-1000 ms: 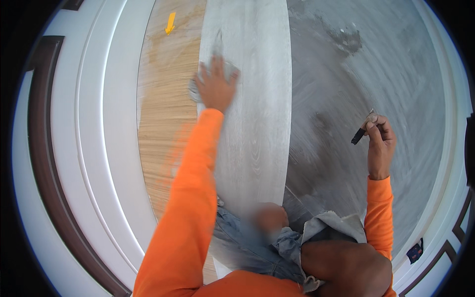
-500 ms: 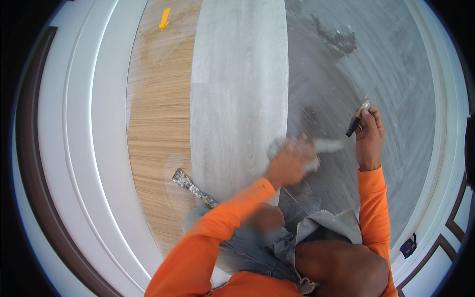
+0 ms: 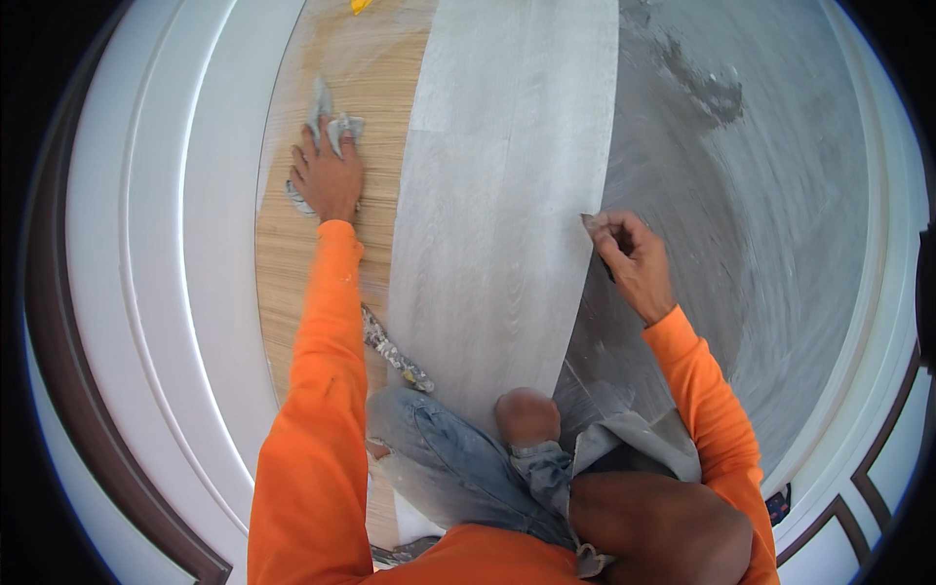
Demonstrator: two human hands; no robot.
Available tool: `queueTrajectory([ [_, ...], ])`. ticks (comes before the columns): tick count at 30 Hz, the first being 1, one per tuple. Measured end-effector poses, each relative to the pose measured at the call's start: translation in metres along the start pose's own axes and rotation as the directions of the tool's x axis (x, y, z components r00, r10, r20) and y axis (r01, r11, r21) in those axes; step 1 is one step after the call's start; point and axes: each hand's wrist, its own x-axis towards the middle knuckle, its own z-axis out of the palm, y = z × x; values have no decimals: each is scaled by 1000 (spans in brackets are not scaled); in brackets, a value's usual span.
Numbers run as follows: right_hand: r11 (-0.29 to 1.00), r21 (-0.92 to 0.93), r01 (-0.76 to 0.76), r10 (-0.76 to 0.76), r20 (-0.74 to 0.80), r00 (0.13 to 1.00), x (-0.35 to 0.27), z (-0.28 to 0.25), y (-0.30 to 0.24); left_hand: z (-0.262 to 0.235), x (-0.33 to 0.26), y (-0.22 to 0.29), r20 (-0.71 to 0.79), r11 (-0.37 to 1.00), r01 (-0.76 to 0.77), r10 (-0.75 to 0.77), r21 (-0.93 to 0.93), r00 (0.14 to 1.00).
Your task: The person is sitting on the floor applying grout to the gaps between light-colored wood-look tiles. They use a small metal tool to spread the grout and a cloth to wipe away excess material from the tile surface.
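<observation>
My left hand (image 3: 329, 180) presses flat on a grey-white rag (image 3: 346, 128) against the wood-patterned plank (image 3: 322, 253) at the left. Its fingers are spread over the cloth, and folds of it stick out beyond the fingertips and beside the palm. Between the thumb and fingers of my right hand (image 3: 636, 261) is a small dark-handled tool (image 3: 587, 222), its thin grey tip at the right edge of the pale grey plank (image 3: 497, 244). Most of that tool is hidden by the fingers. A paint-spattered putty knife (image 3: 395, 353) lies near my left forearm, its blade end partly covered by the sleeve.
Grey floor smeared with adhesive (image 3: 702, 214) stretches along the right, with a darker patch (image 3: 707, 88) farther off. White moulded trim (image 3: 219, 244) runs down the left side. My bent legs (image 3: 468, 458) take up the near middle. A small dark object (image 3: 778, 505) sits by the right wall.
My left hand has carried the rag from the grey floor leftward and away onto the wood-patterned plank. My right hand has moved left with its tool to the pale plank's edge.
</observation>
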Motion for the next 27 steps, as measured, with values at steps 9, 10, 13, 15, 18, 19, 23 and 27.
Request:
queueTrajectory([
  [9,755,-499,425,-346,248,905,72,71,-4,-3,-9,-19,-118,991,107,-115,-75,986],
  [10,689,-538,485,-401,275,874,79,77,-1,-4,-9,-17,-128,991,101,-112,-87,985],
  [13,691,-579,433,-370,232,900,97,90,-1,-1,-10,-20,-171,991,89,-106,-102,980],
  [15,673,-587,451,-365,267,892,108,93,-2,1,-9,-23,-198,992,79,-96,-96,975],
  [18,623,-576,529,-392,355,849,109,95,-1,6,-9,-26,-232,995,59,-76,-79,970],
  [19,603,-565,563,-406,391,826,109,95,-1,7,-8,-27,-239,996,57,-72,-68,968],
  [23,594,-571,567,-422,379,824,108,95,-2,10,-7,-27,-272,996,45,-66,-83,960],
  [27,603,-565,563,-410,386,826,105,97,-5,11,-6,-28,-265,994,50,-74,-99,961],
])
